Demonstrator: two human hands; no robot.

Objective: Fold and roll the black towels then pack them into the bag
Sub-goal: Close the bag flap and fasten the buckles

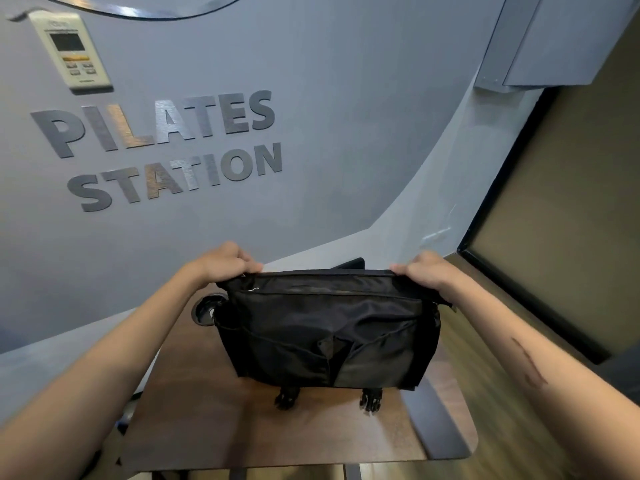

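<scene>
A black fabric bag (pixel 325 334) hangs upright above a dark wooden table (pixel 242 424). Its front pockets face me and two plastic buckles dangle at its lower edge. My left hand (pixel 225 261) grips the bag's top left corner. My right hand (pixel 426 271) grips the top right corner. Both hands stretch the top edge taut between them. No black towel is in view; the inside of the bag is hidden.
A round cable hole (pixel 207 311) sits in the table behind the bag's left side. A grey wall with the lettering PILATES STATION (pixel 166 147) and a white wall controller (pixel 71 51) rises behind. A dark framed panel (pixel 554 220) stands at right.
</scene>
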